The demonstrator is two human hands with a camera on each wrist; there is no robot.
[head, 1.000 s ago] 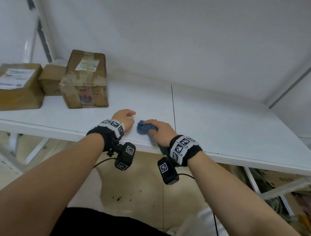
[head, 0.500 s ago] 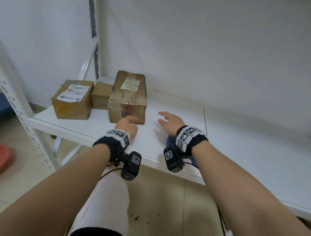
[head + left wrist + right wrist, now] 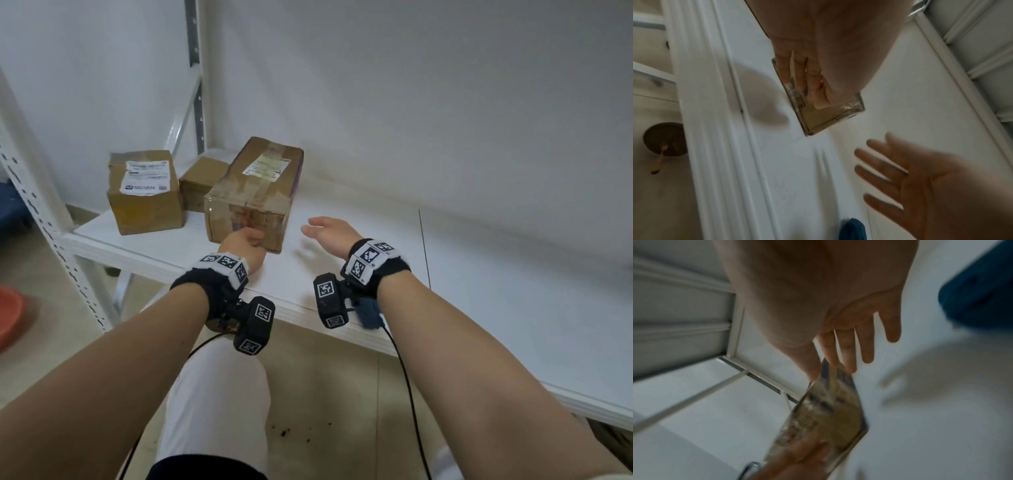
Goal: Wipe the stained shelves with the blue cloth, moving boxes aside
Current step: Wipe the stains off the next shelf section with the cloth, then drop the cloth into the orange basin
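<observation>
A large taped cardboard box [image 3: 253,192] stands on the white shelf [image 3: 479,308], rightmost of three boxes. My left hand [image 3: 244,241] rests its straight fingers [image 3: 807,81] against the box's [image 3: 828,118] near face. My right hand [image 3: 327,231] hovers open just right of the box, fingers [image 3: 855,344] spread, holding nothing. The blue cloth [image 3: 370,313] lies crumpled at the shelf's front edge under my right wrist, free of both hands; the same cloth [image 3: 978,301] shows blurred in the right wrist view.
A labelled box [image 3: 145,192] and a small box [image 3: 200,183] sit at the shelf's left end by the white upright [image 3: 37,205]. A seam [image 3: 424,246] divides the shelf boards. Bare shelf stretches right. My knee [image 3: 219,394] is below the edge.
My right hand let go of the blue cloth and left it at the front edge. Both hands moved left and forward to the large box, and the view swung left.
</observation>
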